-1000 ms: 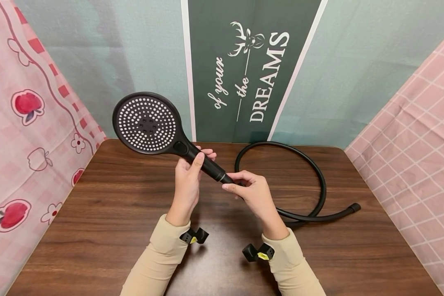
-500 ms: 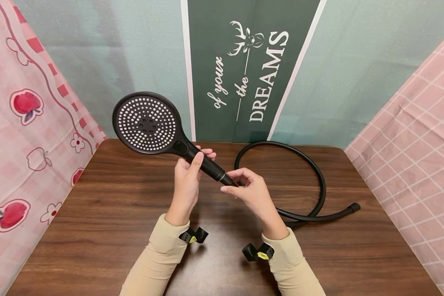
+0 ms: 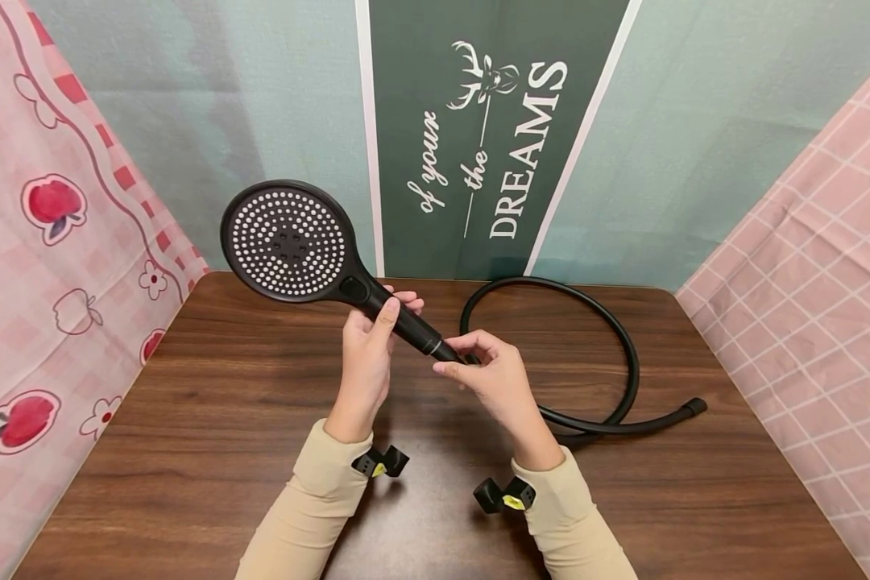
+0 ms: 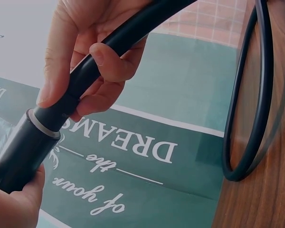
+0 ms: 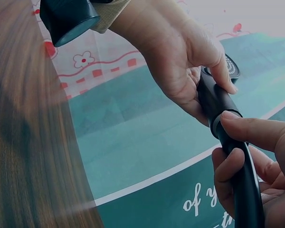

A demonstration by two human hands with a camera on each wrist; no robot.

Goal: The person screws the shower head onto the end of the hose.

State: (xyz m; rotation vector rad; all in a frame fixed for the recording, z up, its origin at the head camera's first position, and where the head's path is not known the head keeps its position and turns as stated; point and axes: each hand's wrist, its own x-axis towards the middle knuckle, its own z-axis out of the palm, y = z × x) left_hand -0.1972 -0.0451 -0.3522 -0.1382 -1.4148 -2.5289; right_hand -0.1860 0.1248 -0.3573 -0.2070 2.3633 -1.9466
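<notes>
A black shower head [image 3: 290,242] with a round face of white nozzles is held up over the table, tilted with its face toward the upper left. My left hand [image 3: 367,354] grips its handle [image 3: 415,330], thumb across the front. At the handle's lower end, my right hand [image 3: 491,374] pinches the connector [image 4: 54,111] of a black shower hose [image 3: 627,354] between thumb and fingers. The connector meets the handle at a pale ring [image 4: 39,124], seen in the left wrist view. In the right wrist view, the hose [image 5: 247,190] runs down through the right hand's curled fingers.
The hose loops over the back right of the brown wooden table [image 3: 210,451], its other end [image 3: 694,407] lying to the right. A green curtain [image 3: 507,137] with white lettering hangs behind, pink patterned cloths [image 3: 51,266] at the sides. Small black cameras [image 3: 507,494] sit on both wrists.
The right hand's fingers shift slightly around the hose connector, opening a little and closing again. My left hand and the shower head stay in place.
</notes>
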